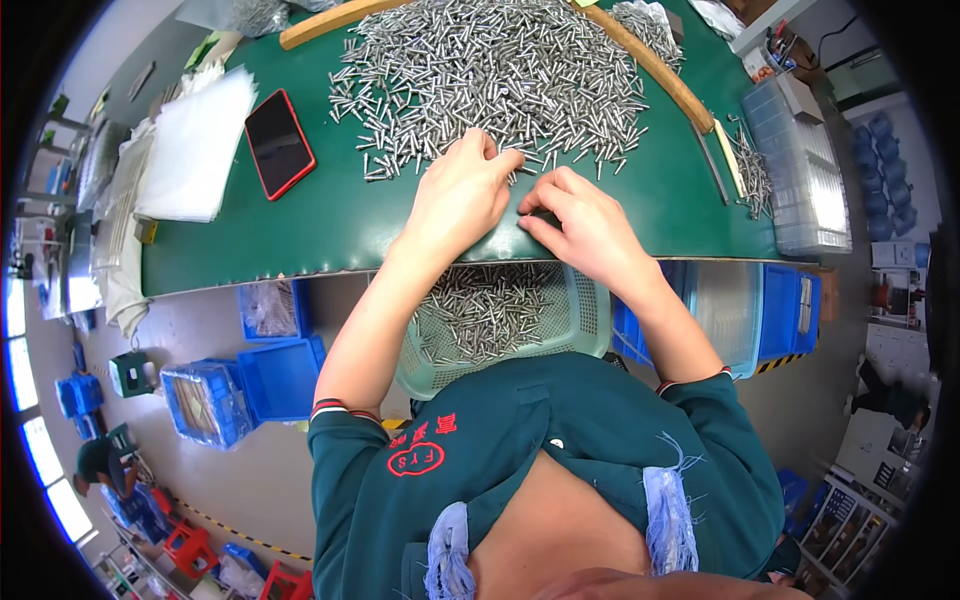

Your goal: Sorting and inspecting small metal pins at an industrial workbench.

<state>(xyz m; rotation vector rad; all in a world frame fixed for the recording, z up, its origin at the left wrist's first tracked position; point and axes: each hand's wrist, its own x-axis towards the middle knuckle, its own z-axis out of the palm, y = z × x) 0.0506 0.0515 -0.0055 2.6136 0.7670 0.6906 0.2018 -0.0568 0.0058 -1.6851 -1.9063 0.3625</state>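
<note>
Left hand (462, 190) at the near edge of the metal pins (490, 85) heaped on the green table (340, 220), fingers bunched, can't tell if gripping one. Right hand (592, 222) just beside, fingers curled, grip unclear; mesh basket (592, 312) with more below table edge

Grey floor (240, 470) spreads around the green table (345, 230). To the table's lower left, bright windows (42, 450) glow, and red stools (190, 550) stand near black-and-yellow tape (240, 533); to its lower right stands a pale barred rack (848, 530).
</note>
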